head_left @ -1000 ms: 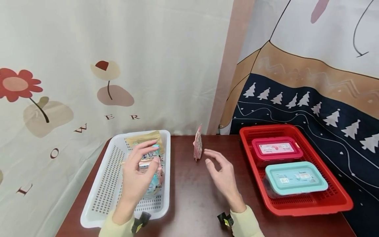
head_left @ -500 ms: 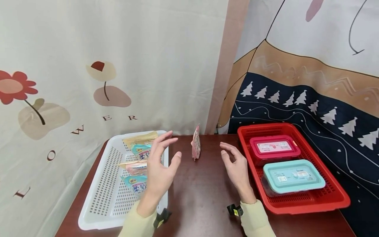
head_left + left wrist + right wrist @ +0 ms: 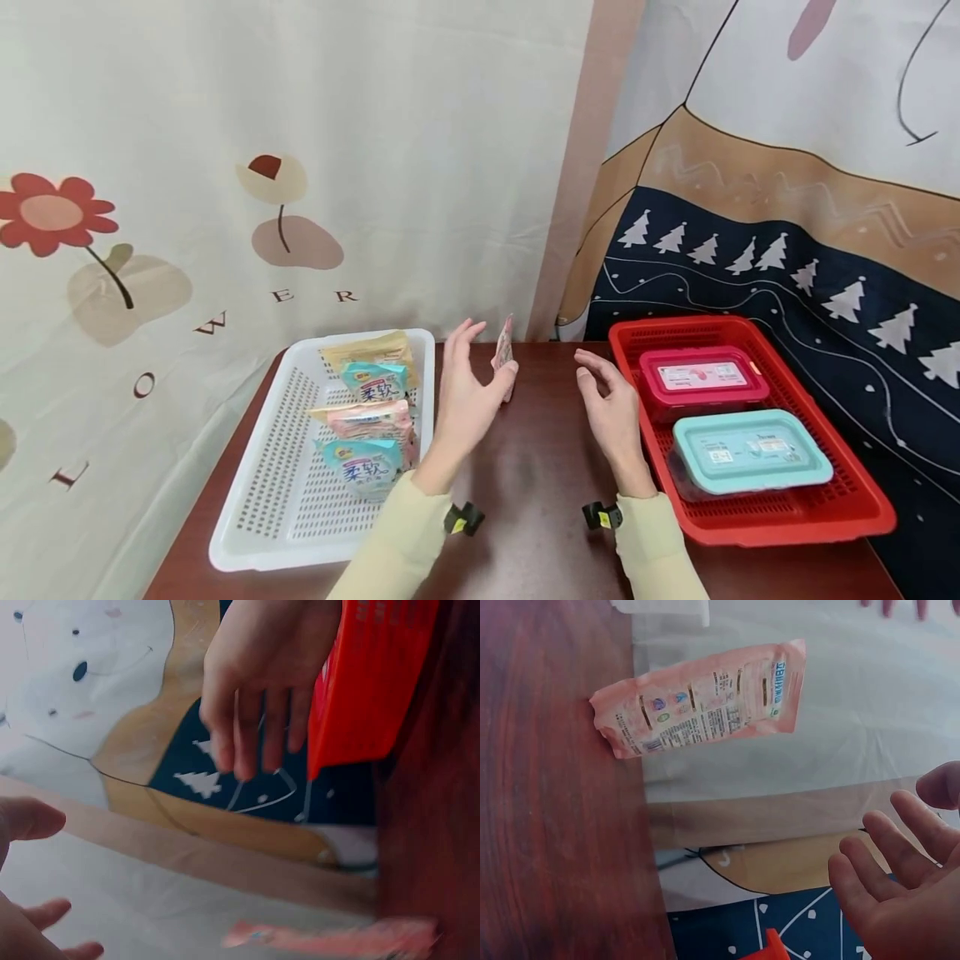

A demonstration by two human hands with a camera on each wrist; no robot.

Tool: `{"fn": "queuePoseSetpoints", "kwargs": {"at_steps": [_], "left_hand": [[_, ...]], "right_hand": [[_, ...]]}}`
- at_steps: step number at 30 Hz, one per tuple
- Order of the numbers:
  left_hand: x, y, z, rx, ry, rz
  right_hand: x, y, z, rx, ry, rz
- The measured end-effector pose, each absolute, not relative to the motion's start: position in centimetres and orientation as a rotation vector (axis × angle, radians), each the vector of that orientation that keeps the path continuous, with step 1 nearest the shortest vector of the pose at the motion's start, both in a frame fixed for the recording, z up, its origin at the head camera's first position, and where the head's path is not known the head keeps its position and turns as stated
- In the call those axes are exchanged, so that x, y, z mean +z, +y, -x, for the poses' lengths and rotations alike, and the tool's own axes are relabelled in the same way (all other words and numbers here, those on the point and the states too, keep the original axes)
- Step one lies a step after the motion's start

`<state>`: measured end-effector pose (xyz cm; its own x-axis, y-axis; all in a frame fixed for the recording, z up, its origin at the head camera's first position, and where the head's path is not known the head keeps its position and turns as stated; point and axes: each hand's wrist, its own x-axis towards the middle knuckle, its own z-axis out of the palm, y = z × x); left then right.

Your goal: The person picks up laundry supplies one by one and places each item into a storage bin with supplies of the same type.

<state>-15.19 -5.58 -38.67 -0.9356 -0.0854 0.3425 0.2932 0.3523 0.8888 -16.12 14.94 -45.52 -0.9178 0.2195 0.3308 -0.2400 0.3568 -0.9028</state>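
A pink pouch (image 3: pixel 705 701) with printed text stands upright on its narrow bottom on the brown table, edge-on in the head view. My left hand (image 3: pixel 465 400), fingers spread and thumb out, is up in front of it and partly covers the pouch (image 3: pixel 503 348). In the left wrist view a gap shows between the left fingers (image 3: pixel 49 911) and the pouch (image 3: pixel 337 939). Farther right, my right hand (image 3: pixel 613 417) is raised with fingers loosely bent and nothing in it, between the pouch and the red basket (image 3: pixel 660 500).
At left, a white basket (image 3: pixel 258 500) holds several pouches: a tan one (image 3: pixel 375 350), blue ones (image 3: pixel 363 467) and a pink one (image 3: pixel 371 419). Inside the red basket lie a crimson-lidded box (image 3: pixel 701 379) and a turquoise-lidded box (image 3: pixel 750 450). Printed curtains (image 3: pixel 450 167) hang behind the table.
My left hand has moved right, from over the white basket to in front of the pink pouch. My right hand has shifted right, away from that pouch, which stays standing.
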Motion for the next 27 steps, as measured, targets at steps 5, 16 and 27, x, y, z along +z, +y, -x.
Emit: {"fn": "queuePoseSetpoints", "kwargs": {"at_steps": [5,16,27], "left_hand": [[-40.5,-3.5,16.6,-1.735,-2.247,0.003],[-45.3,-1.7,18.9,-1.787,-2.014,-0.305],[-48.2,-2.0,20.4,-1.652,-1.968,-0.285]], "right_hand": [[-45.6,14.8,16.8,1.6,-2.243,-0.002],[-44.7,13.7,19.8,1.688,-2.269,-0.055],[-43.3,13.6,24.3,1.554,-2.515,-0.312]]}}
